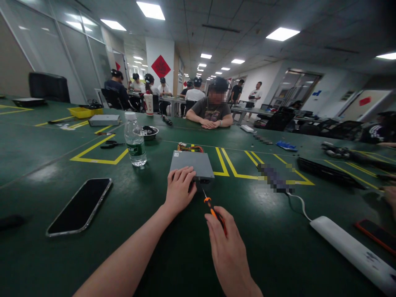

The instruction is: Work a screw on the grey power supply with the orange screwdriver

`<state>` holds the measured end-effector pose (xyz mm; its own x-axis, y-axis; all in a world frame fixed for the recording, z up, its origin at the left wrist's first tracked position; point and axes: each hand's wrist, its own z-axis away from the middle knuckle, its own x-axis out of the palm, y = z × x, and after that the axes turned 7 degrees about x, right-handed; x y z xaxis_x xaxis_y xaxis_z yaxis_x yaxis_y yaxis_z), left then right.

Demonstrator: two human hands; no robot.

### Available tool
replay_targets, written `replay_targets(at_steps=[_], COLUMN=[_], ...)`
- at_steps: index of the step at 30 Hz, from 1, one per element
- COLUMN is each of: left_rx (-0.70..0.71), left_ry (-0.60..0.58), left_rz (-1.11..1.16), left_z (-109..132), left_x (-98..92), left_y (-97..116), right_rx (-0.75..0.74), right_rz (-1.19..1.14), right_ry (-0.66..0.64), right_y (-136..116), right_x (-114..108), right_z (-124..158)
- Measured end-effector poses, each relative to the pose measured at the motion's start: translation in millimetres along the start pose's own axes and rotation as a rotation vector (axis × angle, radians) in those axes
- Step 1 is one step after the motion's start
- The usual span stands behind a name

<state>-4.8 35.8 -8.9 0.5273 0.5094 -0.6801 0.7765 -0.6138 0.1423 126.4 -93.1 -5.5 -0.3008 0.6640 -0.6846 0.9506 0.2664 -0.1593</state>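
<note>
A grey metal computer power supply [193,162] lies on the green table in front of me, with a bundle of coloured cables [188,147] at its far side. My left hand [180,187] grips its near left corner, fingers over the top and thumb at the front face. In my right hand [227,243] is a screwdriver [213,209] with an orange and black handle. Its shaft points up at the front face of the power supply, near the socket. Whether the tip touches a screw is too small to tell.
Left of the power supply stand a water bottle [135,142] and a metal bowl [150,133]; nearer lies a phone [80,206]. A white power strip [349,247] with a cable lies at the right. Across the table sits a person [210,109], hands folded.
</note>
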Motion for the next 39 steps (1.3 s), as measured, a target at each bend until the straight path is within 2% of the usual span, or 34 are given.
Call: replay_targets(at_steps=[7,9,15,20,23,27,29,33,35,37,39], left_rx=[-0.002,-0.001,0.007,0.01,0.004,0.009,0.005,0.002,0.001,0.003,0.006], left_ry=[0.003,0.012,0.033,0.031,0.047,0.047,0.055,0.058,0.052,0.044,0.037], left_rz=[0.015,0.015,0.008,-0.002,0.006,0.016,0.016,0.014,0.013,0.012,0.01], left_z=[-0.4,-0.9,-0.7,-0.7,-0.8,-0.3,0.1,0.0,-0.4,-0.6,-0.5], left_x=[-0.8,-0.9,1.1,1.3,1.2,2.3,2.9,2.6,1.8,1.2,0.9], left_y=[0.0,0.4,-0.2,-0.6,-0.3,-0.1,0.0,0.4,0.8,1.0,1.0], right_rx=[-0.046,-0.068,0.07,0.0,-0.016,0.078,0.112,0.136,0.132,0.14,0.155], right_rz=[0.086,0.107,0.139,0.192,0.159,0.071,0.062,0.073,0.055,0.028,0.058], right_ry=[-0.111,-0.093,-0.072,-0.016,0.004,-0.113,-0.118,-0.04,-0.055,-0.171,-0.161], right_y=[-10.8,-8.8,-3.4,-11.9,-4.8,7.5,5.2,-7.6,-9.2,-7.1,-5.2], right_x=[-4.8,-5.9,-1.3,6.0,7.4,9.6,13.0,19.5,17.5,11.9,6.3], right_z=[0.1,-1.6,-1.9,4.6,7.0,11.0,14.9,22.1,21.9,18.9,15.2])
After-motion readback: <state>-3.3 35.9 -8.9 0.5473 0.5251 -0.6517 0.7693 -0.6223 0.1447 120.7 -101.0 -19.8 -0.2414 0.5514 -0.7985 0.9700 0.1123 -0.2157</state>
